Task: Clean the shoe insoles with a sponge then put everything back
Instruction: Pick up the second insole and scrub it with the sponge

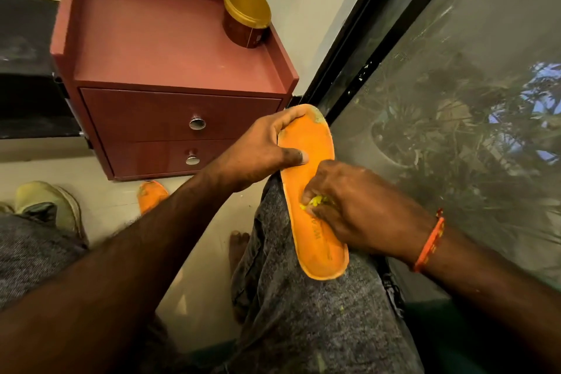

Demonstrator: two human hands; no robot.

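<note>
An orange insole [312,191] lies along the person's right knee, in front of the red cabinet [170,79]. The left hand [261,152] pinches its upper end, thumb on top. The right hand [355,206], fingers curled, presses a yellow sponge [314,201] onto its middle. Below the cabinet, a second insole [151,195] lies on the floor, near a shoe [51,203]. A gold-lidded jar [246,14] stands on the cabinet.

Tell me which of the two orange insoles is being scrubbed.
The insole on the person's right thigh: the left hand holds it, the right hand presses a yellow sponge on it. The other insole lies on the floor.
</note>
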